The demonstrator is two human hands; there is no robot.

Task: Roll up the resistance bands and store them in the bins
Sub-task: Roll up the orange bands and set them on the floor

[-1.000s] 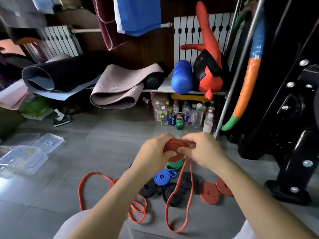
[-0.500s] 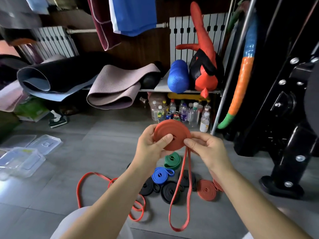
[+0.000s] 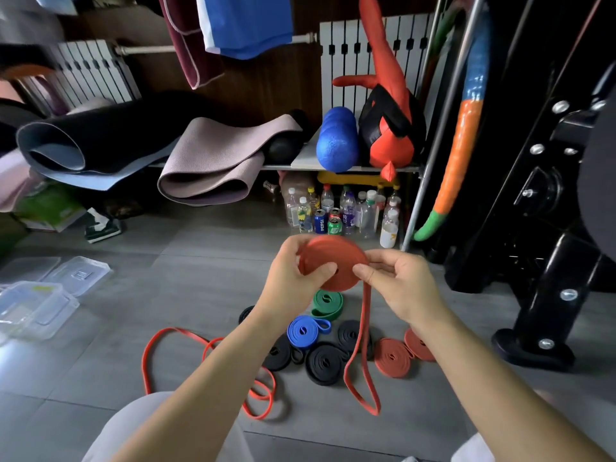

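Red band coil (image 3: 333, 261) faces camera, tail (image 3: 361, 358) hanging down

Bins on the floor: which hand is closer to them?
Left. The left hand grips the red roll, with the bins off to its left; the right hand is on the roll's other side, farther away.

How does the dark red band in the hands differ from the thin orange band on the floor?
The left hand and right hand hold the dark red rubber band, mostly coiled; the thin orange rubber band lies unrolled. The red is wider, darker. Both are loops.
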